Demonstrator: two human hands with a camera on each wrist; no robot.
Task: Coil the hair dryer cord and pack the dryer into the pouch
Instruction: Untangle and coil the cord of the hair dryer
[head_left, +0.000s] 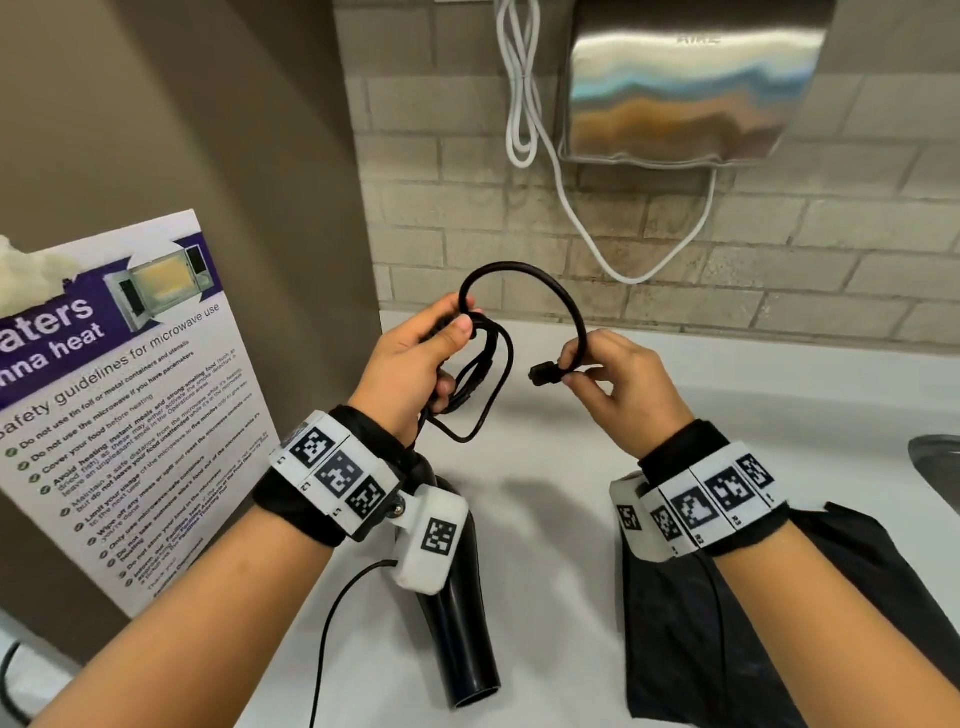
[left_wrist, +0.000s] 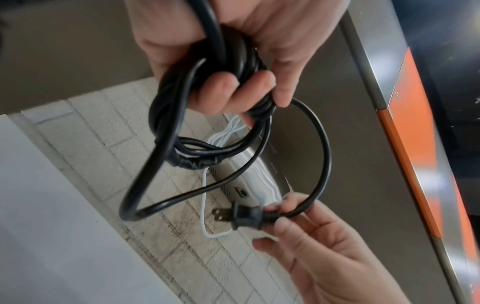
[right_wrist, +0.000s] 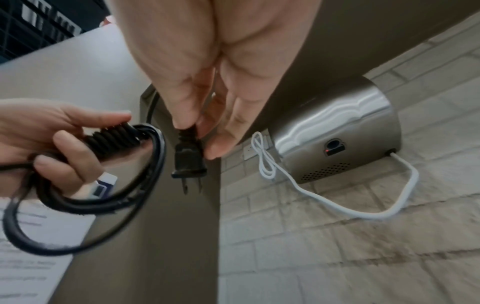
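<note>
Both forearms fill the bottom of the head view, each with a tagged wristband. Left hand (head_left: 415, 358) has its fingers (left_wrist: 221, 90) curled round a bundle of black cord (head_left: 485, 364), several loops hanging below the fist. Right hand (head_left: 618, 382) pinches the cord just behind the plug (head_left: 545, 373) with thumb and forefinger; the other fingers are loosely bent. One arc of cord runs between the two hands, upper centre of frame.

One dryer (head_left: 462, 613) lies on the white surface (head_left: 550, 493) at lower centre, under the left wrist; one black pouch (head_left: 753, 613) lies at lower right. One steel hand dryer (head_left: 691, 83) with a white cable hangs at upper right, one poster (head_left: 130, 395) at left.

Only the wrist views show the plug's two flat prongs (right_wrist: 192, 185); only the head view shows dryer and pouch.
</note>
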